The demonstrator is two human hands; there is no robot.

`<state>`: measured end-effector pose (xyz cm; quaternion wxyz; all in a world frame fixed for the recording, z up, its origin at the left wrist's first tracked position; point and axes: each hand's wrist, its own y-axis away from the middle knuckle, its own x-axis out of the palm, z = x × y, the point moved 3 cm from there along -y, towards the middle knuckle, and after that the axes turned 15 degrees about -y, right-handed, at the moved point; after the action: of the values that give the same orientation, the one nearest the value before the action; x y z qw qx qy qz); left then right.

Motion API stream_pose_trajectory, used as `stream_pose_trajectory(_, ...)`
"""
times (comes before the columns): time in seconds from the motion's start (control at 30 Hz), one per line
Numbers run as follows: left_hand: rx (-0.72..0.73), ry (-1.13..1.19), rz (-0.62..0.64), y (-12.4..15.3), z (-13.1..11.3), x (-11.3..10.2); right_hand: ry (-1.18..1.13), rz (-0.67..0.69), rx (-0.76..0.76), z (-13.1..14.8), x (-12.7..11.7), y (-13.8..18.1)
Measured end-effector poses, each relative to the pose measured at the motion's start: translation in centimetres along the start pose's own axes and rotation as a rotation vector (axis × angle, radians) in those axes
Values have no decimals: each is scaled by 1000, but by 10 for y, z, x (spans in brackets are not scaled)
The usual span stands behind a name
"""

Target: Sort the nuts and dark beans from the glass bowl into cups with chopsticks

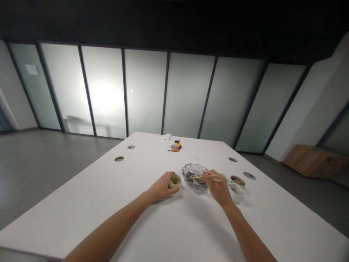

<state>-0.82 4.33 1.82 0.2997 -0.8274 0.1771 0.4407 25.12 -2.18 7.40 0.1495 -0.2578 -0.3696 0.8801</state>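
Note:
My left hand (164, 187) is wrapped round a small greenish cup (176, 185) standing on the white table; a little of something dark shows inside it. In my right hand (218, 187) is a pair of wooden chopsticks (196, 178), their tips over a clear glass bowl (195, 168) with a wavy rim. Small dark pieces, too small to name, lie in that bowl. Beside my right hand stand a white bowl (237, 198) with a few small pieces and a round greenish bowl (242, 184) holding brownish pieces. Another white bowl (226, 177) is partly hidden behind the hand.
Farther back on the white table (147, 156) are a yellow and grey toy vehicle (176, 144), an orange carrot-shaped thing (174, 150) and a small white box-like object (167, 137). Round holes or caps sit near both side edges. A wooden cabinet (313, 162) stands on the floor at right.

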Motion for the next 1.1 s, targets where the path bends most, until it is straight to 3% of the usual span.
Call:
stream_pose_trajectory(0.47, -6, -10, 11, 0, -1, 1, -7, -32, -19, 1, -3, 0)
stream_pose_trajectory(0.73, 0, 7, 14, 0, 0, 1, -251, -173, 209, -7, -7, -1)
stream_pose_trajectory(0.9, 6, 10, 3, -1, 2, 2, -320, -244, 261, -9, -7, 0)
stream_pose_trajectory(1.0, 7, 13, -1, -1, 2, 3, -254, -234, 232, -9, -8, 0)
stream_pose_trajectory(1.1, 10, 15, 4, -1, 2, 3, -78, -183, 106, -6, -10, -1)
